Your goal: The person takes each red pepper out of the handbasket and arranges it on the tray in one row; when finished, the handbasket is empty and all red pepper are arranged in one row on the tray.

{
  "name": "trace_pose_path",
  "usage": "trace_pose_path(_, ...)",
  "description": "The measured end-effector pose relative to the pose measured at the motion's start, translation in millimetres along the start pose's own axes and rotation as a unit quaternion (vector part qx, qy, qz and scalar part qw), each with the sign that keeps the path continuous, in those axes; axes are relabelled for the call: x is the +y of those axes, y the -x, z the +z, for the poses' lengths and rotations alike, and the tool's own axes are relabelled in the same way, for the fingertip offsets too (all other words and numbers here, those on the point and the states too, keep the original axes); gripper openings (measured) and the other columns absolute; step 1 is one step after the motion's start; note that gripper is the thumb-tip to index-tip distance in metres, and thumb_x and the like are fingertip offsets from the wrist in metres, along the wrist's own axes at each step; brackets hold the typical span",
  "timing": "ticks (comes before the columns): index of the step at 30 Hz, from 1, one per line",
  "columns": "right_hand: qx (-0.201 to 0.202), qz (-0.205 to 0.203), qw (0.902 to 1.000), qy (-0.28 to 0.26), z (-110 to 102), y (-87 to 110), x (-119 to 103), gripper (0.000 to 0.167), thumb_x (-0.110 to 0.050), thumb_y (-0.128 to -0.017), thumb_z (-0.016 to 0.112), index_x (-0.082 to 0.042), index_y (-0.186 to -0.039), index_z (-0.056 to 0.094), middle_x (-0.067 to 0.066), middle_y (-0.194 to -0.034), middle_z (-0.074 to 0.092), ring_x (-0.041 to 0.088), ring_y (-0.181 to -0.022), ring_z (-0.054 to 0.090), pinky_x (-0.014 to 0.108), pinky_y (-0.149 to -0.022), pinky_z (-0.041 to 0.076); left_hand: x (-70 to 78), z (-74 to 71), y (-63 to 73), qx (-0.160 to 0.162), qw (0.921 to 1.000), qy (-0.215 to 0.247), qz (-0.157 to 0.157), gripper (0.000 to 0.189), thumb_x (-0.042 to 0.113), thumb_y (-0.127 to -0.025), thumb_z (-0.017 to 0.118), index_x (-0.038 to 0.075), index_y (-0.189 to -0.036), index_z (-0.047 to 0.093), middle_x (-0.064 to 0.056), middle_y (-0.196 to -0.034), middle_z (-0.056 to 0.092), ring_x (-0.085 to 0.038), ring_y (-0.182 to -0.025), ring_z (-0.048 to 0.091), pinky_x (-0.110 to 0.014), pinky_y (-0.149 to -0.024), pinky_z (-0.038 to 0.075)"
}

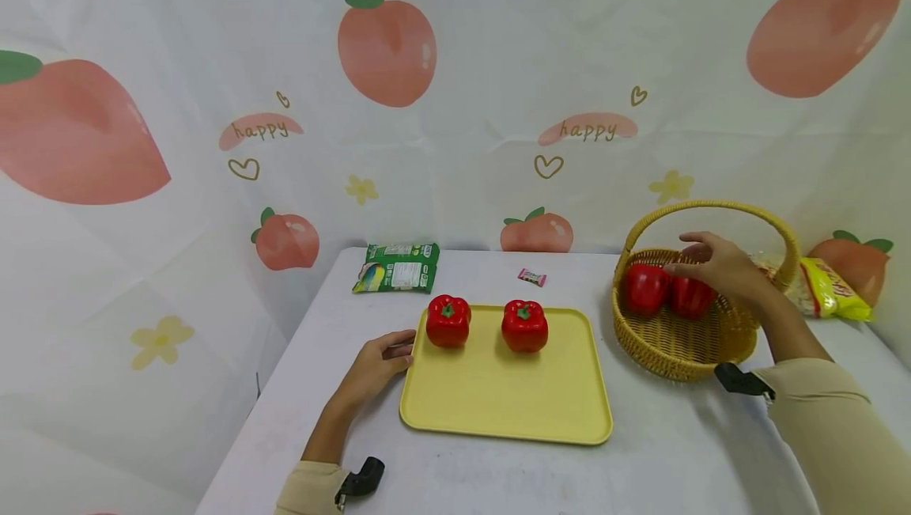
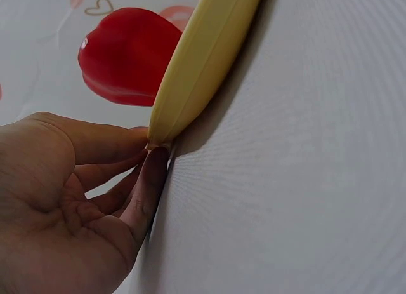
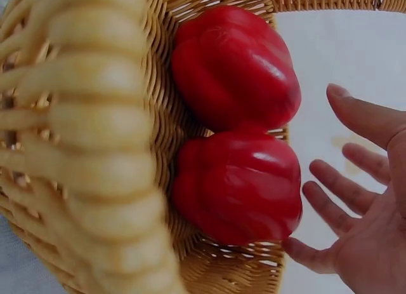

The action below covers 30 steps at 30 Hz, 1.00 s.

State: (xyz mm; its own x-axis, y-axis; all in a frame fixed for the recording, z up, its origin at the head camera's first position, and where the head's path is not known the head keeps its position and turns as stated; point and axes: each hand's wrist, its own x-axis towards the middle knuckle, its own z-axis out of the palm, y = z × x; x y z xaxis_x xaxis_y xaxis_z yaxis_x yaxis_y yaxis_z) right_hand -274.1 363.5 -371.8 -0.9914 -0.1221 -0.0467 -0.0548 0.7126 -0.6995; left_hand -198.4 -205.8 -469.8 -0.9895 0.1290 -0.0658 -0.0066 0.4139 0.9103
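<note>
At the left edge of the yellow tray (image 1: 507, 396), my left hand (image 1: 380, 361) pinches the rim, seen close up in the left wrist view. Two red bell peppers with green stems stand on the tray, a left one (image 1: 448, 322) and a right one (image 1: 524, 327). My right hand (image 1: 726, 266) hovers over the wicker basket (image 1: 683, 361) with fingers spread and nothing in it. Inside the basket lie two more red bell peppers side by side, one (image 3: 235, 68) and another (image 3: 238, 187). The hand's fingers are close to them; contact is unclear.
Behind the tray lie a green snack bag (image 1: 398, 267) and a small pink wrapped sweet (image 1: 532, 277). A yellow packet (image 1: 833, 289) is right of the basket, whose tall handle (image 1: 704, 205) arches over it. A peach-print cloth (image 1: 455, 159) hangs behind the white table (image 1: 498, 475).
</note>
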Motion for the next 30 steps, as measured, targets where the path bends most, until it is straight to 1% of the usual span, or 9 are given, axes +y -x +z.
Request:
trace_pose_path(6, -0.005, 0.006, 0.9998, 0.020, -0.6, 0.7, 3.0, 0.090, -0.040, -0.103, 0.069, 0.010, -0.162, 0.022, 0.043, -0.151, 0.042, 0.060, -0.138, 0.043, 0.075, -0.110, 0.041, 0.1, 0.6, -0.4, -0.002, 1.0000, -0.003, -0.002, 0.046, 0.001, -0.100, 0.067, 0.000, -0.146, 0.061, -0.015, -0.141, 0.068, -0.029, -0.126, 0.068, -0.043, -0.108, 0.056)
trace_pose_path(11, -0.014, 0.015, 0.9993, 0.032, -1.8, 2.2, 5.2, 0.082, -0.030, -0.106, 0.066, 0.011, -0.161, 0.021, 0.046, -0.151, 0.039, 0.063, -0.137, 0.043, 0.076, -0.109, 0.041, -0.2, 0.6, -0.7, 0.000, 1.0000, -0.006, -0.003, 0.046, 0.001, -0.100, 0.067, 0.000, -0.146, 0.062, -0.015, -0.140, 0.069, -0.029, -0.125, 0.068, -0.043, -0.108, 0.056)
trace_pose_path(15, -0.021, 0.028, 0.9984, 0.044, -2.1, 1.0, 7.1, 0.080, -0.020, -0.103, 0.068, 0.011, -0.161, 0.023, 0.046, -0.150, 0.039, 0.064, -0.135, 0.043, 0.075, -0.108, 0.043, -0.4, 0.3, -0.9, 0.001, 1.0000, -0.003, -0.002, 0.046, 0.001, -0.100, 0.067, 0.000, -0.145, 0.062, -0.015, -0.139, 0.069, -0.029, -0.124, 0.068, -0.044, -0.108, 0.056)
trace_pose_path(18, -0.029, 0.035, 0.9968, 0.065, -2.2, -0.5, 8.9, 0.081, -0.017, -0.099, 0.070, 0.015, -0.157, 0.024, 0.049, -0.146, 0.040, 0.066, -0.132, 0.045, 0.075, -0.106, 0.045, -0.3, -0.1, -0.8, 0.000, 1.0000, 0.000, -0.002, 0.046, 0.001, -0.100, 0.067, 0.000, -0.146, 0.062, -0.015, -0.139, 0.069, -0.029, -0.125, 0.068, -0.043, -0.107, 0.056)
trace_pose_path(22, -0.036, 0.046, 0.9945, 0.087, -2.3, -0.8, 11.0, 0.082, -0.016, -0.096, 0.071, 0.025, -0.150, 0.025, 0.053, -0.143, 0.039, 0.067, -0.129, 0.046, 0.074, -0.104, 0.046, -0.5, 0.0, -1.0, 0.001, 1.0000, 0.000, -0.003, 0.046, 0.001, -0.100, 0.067, 0.000, -0.146, 0.061, -0.015, -0.139, 0.069, -0.029, -0.125, 0.068, -0.042, -0.107, 0.057)
trace_pose_path(24, -0.035, 0.046, 0.9939, 0.094, -2.3, -0.2, 11.3, 0.079, -0.016, -0.097, 0.070, 0.028, -0.147, 0.028, 0.053, -0.140, 0.042, 0.066, -0.126, 0.048, 0.073, -0.103, 0.048, -0.7, 0.3, -1.3, 0.002, 1.0000, -0.001, -0.003, 0.046, 0.001, -0.100, 0.067, 0.000, -0.146, 0.061, -0.015, -0.139, 0.069, -0.029, -0.125, 0.068, -0.042, -0.106, 0.057)
trace_pose_path(26, -0.032, 0.044, 0.9934, 0.101, -2.3, 0.9, 11.1, 0.074, -0.017, -0.097, 0.070, 0.030, -0.143, 0.035, 0.051, -0.136, 0.046, 0.064, -0.121, 0.052, 0.071, -0.101, 0.049, -1.0, 0.6, -1.6, 0.002, 1.0000, -0.001, -0.005, 0.046, 0.001, -0.100, 0.067, 0.000, -0.146, 0.061, -0.015, -0.139, 0.069, -0.029, -0.125, 0.069, -0.042, -0.106, 0.057)
trace_pose_path(30, -0.024, 0.036, 0.9927, 0.113, -2.2, 3.1, 9.9, 0.066, -0.019, -0.096, 0.073, 0.027, -0.135, 0.046, 0.048, -0.128, 0.053, 0.059, -0.114, 0.057, 0.066, -0.094, 0.054, -0.9, 1.0, -1.6, 0.004, 1.0000, -0.006, -0.006, 0.046, 0.001, -0.100, 0.066, 0.000, -0.146, 0.062, -0.015, -0.138, 0.070, -0.028, -0.124, 0.069, -0.043, -0.107, 0.056)
